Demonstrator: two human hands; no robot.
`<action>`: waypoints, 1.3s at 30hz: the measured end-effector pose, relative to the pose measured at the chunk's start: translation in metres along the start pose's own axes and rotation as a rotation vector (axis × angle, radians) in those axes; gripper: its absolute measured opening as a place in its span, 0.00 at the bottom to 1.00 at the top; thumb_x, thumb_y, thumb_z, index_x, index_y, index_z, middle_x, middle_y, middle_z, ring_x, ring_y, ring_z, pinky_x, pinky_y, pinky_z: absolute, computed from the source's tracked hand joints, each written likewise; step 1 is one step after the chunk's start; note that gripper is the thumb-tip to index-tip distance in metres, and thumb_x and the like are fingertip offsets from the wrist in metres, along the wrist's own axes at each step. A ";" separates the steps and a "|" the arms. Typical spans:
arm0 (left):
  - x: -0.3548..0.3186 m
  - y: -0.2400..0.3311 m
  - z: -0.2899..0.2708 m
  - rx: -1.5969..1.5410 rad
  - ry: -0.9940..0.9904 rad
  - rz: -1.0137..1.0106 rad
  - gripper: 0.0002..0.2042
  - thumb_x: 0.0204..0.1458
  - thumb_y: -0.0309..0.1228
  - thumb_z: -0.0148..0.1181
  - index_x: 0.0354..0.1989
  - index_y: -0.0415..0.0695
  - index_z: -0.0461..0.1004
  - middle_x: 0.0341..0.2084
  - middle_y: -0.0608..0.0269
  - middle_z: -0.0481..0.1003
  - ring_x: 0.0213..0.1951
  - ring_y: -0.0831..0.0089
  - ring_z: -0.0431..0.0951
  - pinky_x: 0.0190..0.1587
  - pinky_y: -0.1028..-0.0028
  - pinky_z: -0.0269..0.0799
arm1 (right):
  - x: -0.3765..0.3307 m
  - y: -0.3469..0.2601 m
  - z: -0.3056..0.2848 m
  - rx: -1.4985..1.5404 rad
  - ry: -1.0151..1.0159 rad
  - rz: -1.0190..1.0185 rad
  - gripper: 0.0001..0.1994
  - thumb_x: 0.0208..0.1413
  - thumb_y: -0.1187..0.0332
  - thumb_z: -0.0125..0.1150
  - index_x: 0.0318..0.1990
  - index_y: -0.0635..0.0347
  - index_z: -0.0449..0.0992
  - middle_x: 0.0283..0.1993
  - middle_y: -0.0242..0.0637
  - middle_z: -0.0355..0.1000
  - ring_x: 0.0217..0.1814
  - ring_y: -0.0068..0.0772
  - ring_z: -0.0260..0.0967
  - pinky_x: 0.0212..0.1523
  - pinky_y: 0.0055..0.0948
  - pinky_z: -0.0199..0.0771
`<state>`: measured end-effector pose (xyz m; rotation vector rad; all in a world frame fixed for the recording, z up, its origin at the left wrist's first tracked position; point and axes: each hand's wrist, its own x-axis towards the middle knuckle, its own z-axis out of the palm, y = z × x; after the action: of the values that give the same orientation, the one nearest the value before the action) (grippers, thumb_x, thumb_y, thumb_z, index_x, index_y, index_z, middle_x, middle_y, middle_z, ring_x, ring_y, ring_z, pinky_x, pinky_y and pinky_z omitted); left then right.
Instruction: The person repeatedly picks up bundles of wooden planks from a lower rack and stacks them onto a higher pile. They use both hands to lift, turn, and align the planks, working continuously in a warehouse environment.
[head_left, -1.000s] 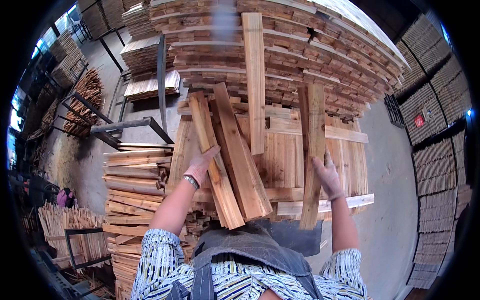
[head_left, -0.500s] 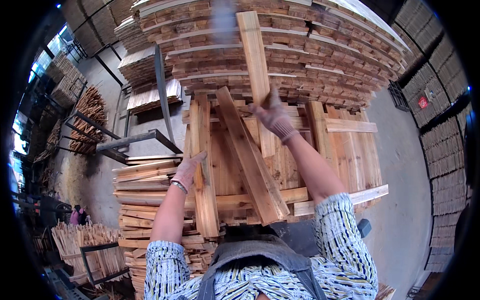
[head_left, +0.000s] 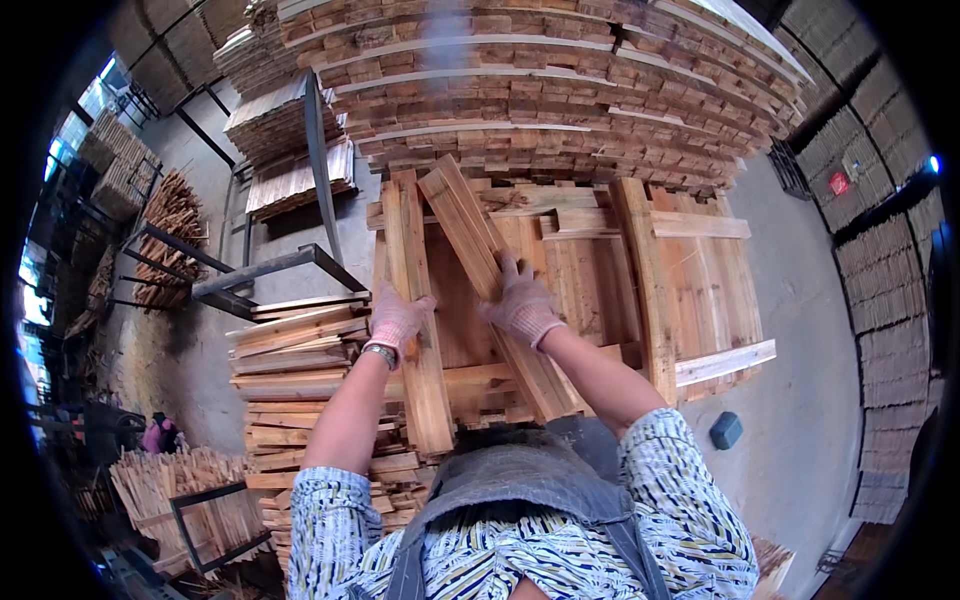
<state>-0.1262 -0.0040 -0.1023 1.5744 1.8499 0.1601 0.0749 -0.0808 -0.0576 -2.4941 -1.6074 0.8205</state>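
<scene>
My gloved left hand (head_left: 401, 318) spans a long upright-lying wooden plank (head_left: 427, 395) on the left of the work pile, its thumb toward the right edge. My gloved right hand (head_left: 522, 303) grips a slanting wooden plank (head_left: 462, 215), thumb on the left side and fingers on the right. This plank appears to lie on another one; the hand hides part of them. Both planks rest across a bed of boards (head_left: 575, 275). Another thick plank (head_left: 643, 290) lies to the right of my right hand.
A tall stack of boards (head_left: 560, 90) rises at the far side. Loose slats (head_left: 300, 350) are piled on the left beside a metal frame (head_left: 260, 270). A blue-grey block (head_left: 726, 430) sits on the floor (head_left: 800, 350) at right.
The plank my right hand held out toward the far stack is no longer there; that hand has come nearer onto the slanting planks. My left hand stays on the left plank, its thumb now across it.
</scene>
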 end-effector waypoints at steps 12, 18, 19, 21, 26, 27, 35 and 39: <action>0.024 -0.024 0.006 -0.129 -0.104 0.067 0.40 0.45 0.47 0.71 0.61 0.34 0.62 0.54 0.41 0.74 0.56 0.52 0.75 0.58 0.64 0.69 | 0.012 -0.064 0.047 0.430 -0.034 0.088 0.42 0.49 0.49 0.68 0.63 0.68 0.55 0.61 0.63 0.66 0.64 0.57 0.67 0.62 0.43 0.69; 0.005 -0.001 -0.007 0.031 -0.028 0.012 0.39 0.47 0.44 0.70 0.63 0.35 0.59 0.52 0.42 0.75 0.55 0.51 0.76 0.57 0.63 0.70 | 0.011 -0.030 0.018 0.580 -0.092 0.033 0.39 0.47 0.53 0.68 0.61 0.69 0.59 0.54 0.62 0.73 0.59 0.58 0.72 0.59 0.41 0.72; 0.004 0.007 -0.013 0.048 0.018 0.063 0.40 0.47 0.44 0.70 0.64 0.35 0.58 0.53 0.42 0.75 0.55 0.50 0.75 0.57 0.63 0.70 | 0.012 -0.020 0.009 0.682 -0.059 -0.005 0.39 0.48 0.53 0.67 0.61 0.70 0.59 0.54 0.62 0.73 0.58 0.58 0.72 0.58 0.41 0.72; -0.009 0.015 -0.010 0.074 0.069 0.147 0.42 0.47 0.45 0.70 0.65 0.35 0.57 0.54 0.41 0.74 0.57 0.49 0.74 0.58 0.62 0.69 | 0.007 0.015 0.002 0.862 -0.015 -0.047 0.38 0.49 0.54 0.67 0.60 0.71 0.58 0.53 0.62 0.73 0.57 0.58 0.72 0.57 0.41 0.73; 0.004 0.025 -0.018 0.069 -0.059 -0.018 0.41 0.46 0.43 0.70 0.64 0.33 0.57 0.55 0.35 0.71 0.58 0.46 0.72 0.60 0.58 0.68 | 0.040 0.054 0.063 0.030 0.412 0.009 0.38 0.54 0.50 0.62 0.65 0.65 0.55 0.60 0.56 0.64 0.60 0.56 0.68 0.59 0.44 0.71; 0.000 0.023 -0.015 0.043 -0.042 -0.009 0.41 0.45 0.43 0.70 0.63 0.32 0.58 0.54 0.35 0.72 0.57 0.46 0.74 0.60 0.59 0.69 | 0.031 0.049 0.065 -0.123 0.529 -0.009 0.38 0.55 0.49 0.61 0.66 0.64 0.54 0.63 0.56 0.61 0.63 0.56 0.66 0.60 0.45 0.69; -0.001 0.028 -0.018 -0.170 -0.166 0.038 0.42 0.41 0.46 0.75 0.60 0.33 0.63 0.49 0.43 0.76 0.51 0.55 0.77 0.54 0.62 0.72 | 0.019 -0.049 0.053 0.348 0.177 -0.064 0.36 0.59 0.50 0.55 0.70 0.56 0.51 0.70 0.58 0.54 0.69 0.63 0.58 0.67 0.50 0.61; 0.041 -0.030 0.001 -0.515 -0.245 0.134 0.30 0.47 0.31 0.73 0.57 0.35 0.66 0.44 0.54 0.78 0.44 0.64 0.79 0.44 0.66 0.75 | 0.035 -0.060 0.083 0.323 0.381 -0.063 0.32 0.59 0.52 0.56 0.67 0.51 0.55 0.68 0.58 0.54 0.67 0.63 0.59 0.62 0.55 0.64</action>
<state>-0.1517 0.0256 -0.1357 1.2863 1.3748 0.4452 -0.0023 -0.0421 -0.1224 -2.1951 -1.3013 0.5072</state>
